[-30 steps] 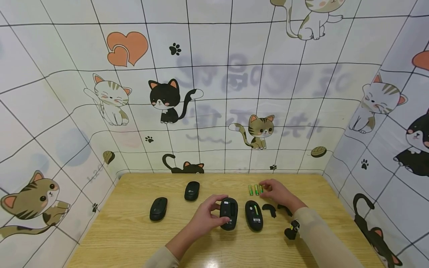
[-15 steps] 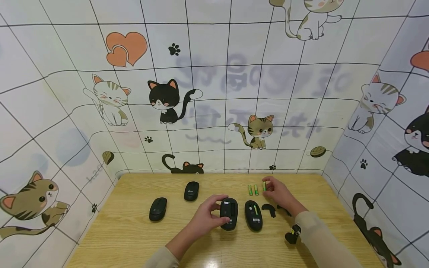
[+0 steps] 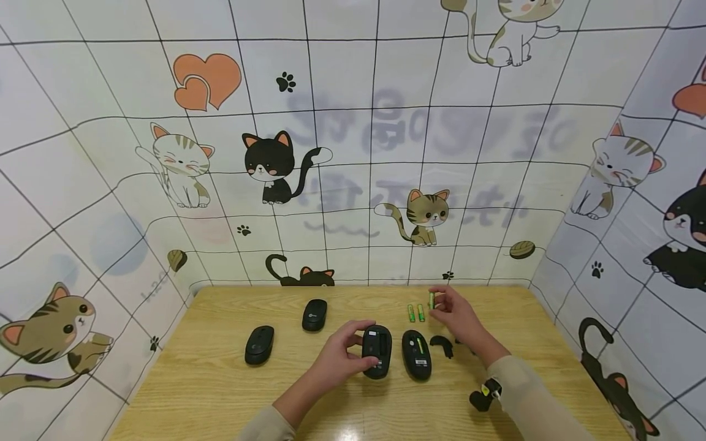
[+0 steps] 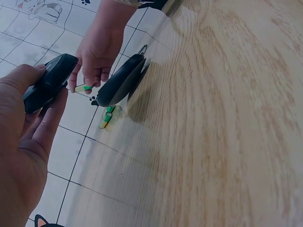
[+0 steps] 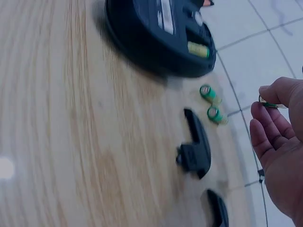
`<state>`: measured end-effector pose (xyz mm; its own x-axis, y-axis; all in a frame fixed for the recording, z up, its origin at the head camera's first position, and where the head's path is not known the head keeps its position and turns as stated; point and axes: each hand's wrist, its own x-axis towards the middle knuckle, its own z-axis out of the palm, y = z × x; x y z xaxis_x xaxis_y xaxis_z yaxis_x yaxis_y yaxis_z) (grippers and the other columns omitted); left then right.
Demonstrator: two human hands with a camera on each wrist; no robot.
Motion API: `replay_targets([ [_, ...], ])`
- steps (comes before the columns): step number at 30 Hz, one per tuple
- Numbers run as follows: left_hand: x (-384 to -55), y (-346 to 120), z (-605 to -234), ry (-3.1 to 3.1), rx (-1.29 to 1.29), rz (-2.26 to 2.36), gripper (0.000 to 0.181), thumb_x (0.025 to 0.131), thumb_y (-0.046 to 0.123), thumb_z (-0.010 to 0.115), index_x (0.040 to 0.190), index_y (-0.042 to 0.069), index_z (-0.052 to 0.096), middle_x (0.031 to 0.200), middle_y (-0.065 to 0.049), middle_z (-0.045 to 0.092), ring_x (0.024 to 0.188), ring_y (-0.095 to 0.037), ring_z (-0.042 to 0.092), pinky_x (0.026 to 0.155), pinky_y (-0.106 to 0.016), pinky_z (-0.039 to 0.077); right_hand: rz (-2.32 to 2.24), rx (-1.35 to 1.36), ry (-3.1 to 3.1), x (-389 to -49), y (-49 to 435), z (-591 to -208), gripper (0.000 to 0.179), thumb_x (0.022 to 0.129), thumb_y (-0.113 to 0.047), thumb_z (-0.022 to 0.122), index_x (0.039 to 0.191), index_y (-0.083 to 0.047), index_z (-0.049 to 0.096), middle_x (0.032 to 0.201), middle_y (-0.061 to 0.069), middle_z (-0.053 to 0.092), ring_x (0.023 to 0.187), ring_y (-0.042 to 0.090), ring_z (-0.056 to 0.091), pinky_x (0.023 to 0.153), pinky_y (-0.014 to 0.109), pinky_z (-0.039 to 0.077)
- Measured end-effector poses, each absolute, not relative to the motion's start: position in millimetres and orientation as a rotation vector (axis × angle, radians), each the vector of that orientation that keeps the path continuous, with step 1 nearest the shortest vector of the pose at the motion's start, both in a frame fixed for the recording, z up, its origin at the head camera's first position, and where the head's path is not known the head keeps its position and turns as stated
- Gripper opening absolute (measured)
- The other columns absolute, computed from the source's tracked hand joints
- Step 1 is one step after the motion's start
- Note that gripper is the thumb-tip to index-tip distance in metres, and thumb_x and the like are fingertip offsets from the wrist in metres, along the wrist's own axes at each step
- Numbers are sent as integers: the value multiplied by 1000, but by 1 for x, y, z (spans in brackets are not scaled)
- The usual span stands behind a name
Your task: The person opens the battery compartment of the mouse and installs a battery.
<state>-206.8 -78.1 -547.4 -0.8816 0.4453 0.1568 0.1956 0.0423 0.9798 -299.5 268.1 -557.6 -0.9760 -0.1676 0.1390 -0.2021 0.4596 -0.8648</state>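
Observation:
My left hand (image 3: 342,358) grips a black computer mouse (image 3: 377,352) between thumb and fingers. Its underside faces up, showing an uncovered battery compartment. In my right hand (image 3: 459,318), thumb and fingertips pinch a green battery (image 3: 432,300), raised near the table's back edge. Two more green batteries (image 3: 410,313) stay side by side, just left of that hand. Between the hands lies a second mouse (image 3: 416,355), bottom up, with a battery (image 5: 198,49) in its slot. A black battery cover (image 5: 196,146) sits to the right of this mouse, with another cover (image 5: 217,210) beyond it.
Two black mice lie right side up on the left: one mouse (image 3: 259,345) nearer, the other mouse (image 3: 314,315) farther back. The wooden table (image 3: 193,380) ends at a cat-patterned backdrop (image 3: 347,245). A small dark device (image 3: 485,395) hangs at my right wrist.
My right hand has taken the rightmost battery from the row and lifted it, first shifting right, then slightly back left. My left hand and its mouse have stayed put.

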Motion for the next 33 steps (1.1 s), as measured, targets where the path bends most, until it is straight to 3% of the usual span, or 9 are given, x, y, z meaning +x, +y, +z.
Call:
replay_targets([
  [8, -208, -79, -551, 2113, 670, 1948, 72, 94, 1, 87, 156, 25, 60, 156, -9, 53, 115, -22, 74, 84, -38, 68, 1768, 441, -2587, -285, 244, -539, 49, 102, 3, 75, 148, -6, 58, 121, 25, 68, 105, 27, 67, 85, 33, 61],
  [12, -208, -79, -551, 2107, 675, 1959, 71, 95, 0, 87, 157, 23, 60, 156, -10, 53, 115, -22, 74, 84, -38, 68, 1848, 502, -2557, -276, 231, -530, 48, 102, 4, 74, 147, -8, 59, 123, 28, 68, 108, 31, 67, 92, 42, 63],
  [18, -208, -80, -551, 2110, 675, 1970, 71, 95, 1, 87, 157, 20, 59, 155, -11, 53, 115, -22, 74, 83, -38, 68, 1926, 563, -2515, -267, 213, -521, 48, 101, 6, 75, 144, -9, 60, 119, 20, 71, 107, 29, 67, 89, 33, 62],
  [25, -209, -79, -552, 2116, 664, 1973, 71, 94, 0, 87, 156, 22, 60, 155, -11, 53, 114, -22, 75, 82, -39, 68, 1994, 580, -2525, -253, 199, -513, 47, 104, 3, 73, 146, -11, 59, 124, 18, 71, 112, 32, 66, 95, 45, 63],
  [33, -209, -80, -553, 2121, 643, 1972, 71, 94, 1, 87, 157, 21, 59, 150, -11, 57, 112, -25, 76, 83, -39, 68, 1958, 616, -2531, -246, 189, -506, 41, 106, -2, 72, 144, -12, 59, 122, 18, 71, 109, 30, 68, 94, 49, 62],
])
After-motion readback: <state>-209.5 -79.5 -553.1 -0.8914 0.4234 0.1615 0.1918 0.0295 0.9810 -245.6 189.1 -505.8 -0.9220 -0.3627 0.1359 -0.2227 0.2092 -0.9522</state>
